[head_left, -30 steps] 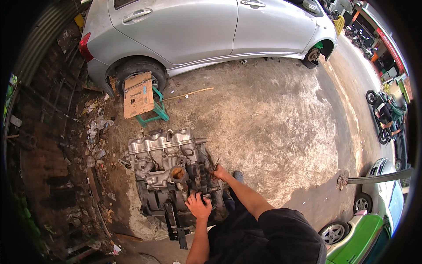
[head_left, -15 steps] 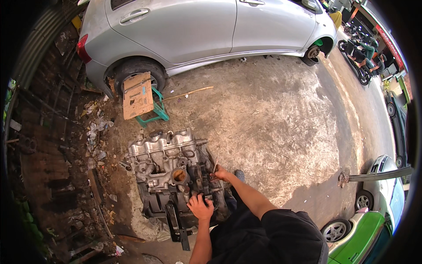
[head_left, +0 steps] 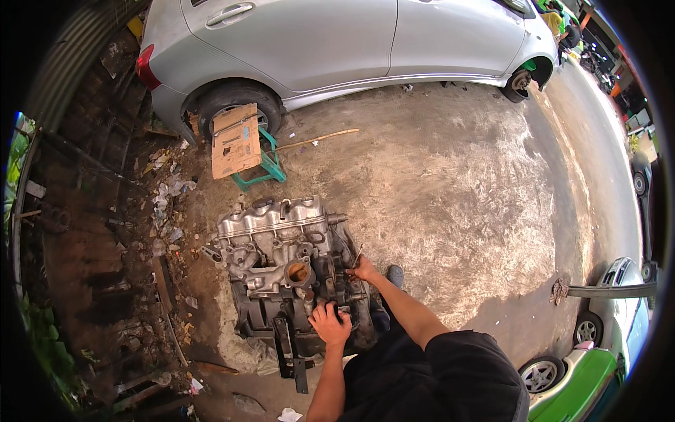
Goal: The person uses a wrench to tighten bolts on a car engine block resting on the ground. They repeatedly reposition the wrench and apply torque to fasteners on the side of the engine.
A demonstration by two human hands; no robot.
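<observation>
A worn aluminium car engine (head_left: 271,228) sits low on the ground in front of me, with a round rusty-brown opening (head_left: 298,273) and a black metal bracket (head_left: 285,344) on its near side. My left hand (head_left: 329,323) rests on the engine's near edge, just below that opening, its fingers apart and bent over the dark parts. My right hand (head_left: 362,269) is closed on a thin metal tool (head_left: 359,251) at the engine's right side, with the fingertips partly hidden among the parts.
A silver car (head_left: 337,42) stands across the back. Cardboard (head_left: 235,144) lies on a green plastic stool (head_left: 271,165) by its wheel. Litter (head_left: 169,204) and dark boards (head_left: 91,267) line the left. At right are a road (head_left: 612,183), a metal bar (head_left: 605,291) and parked cars (head_left: 573,383).
The view has shifted slightly, so engine and car sit higher and further right. The motorcycle with riders on the road has moved away toward the far end. Both hands keep their places on the engine.
</observation>
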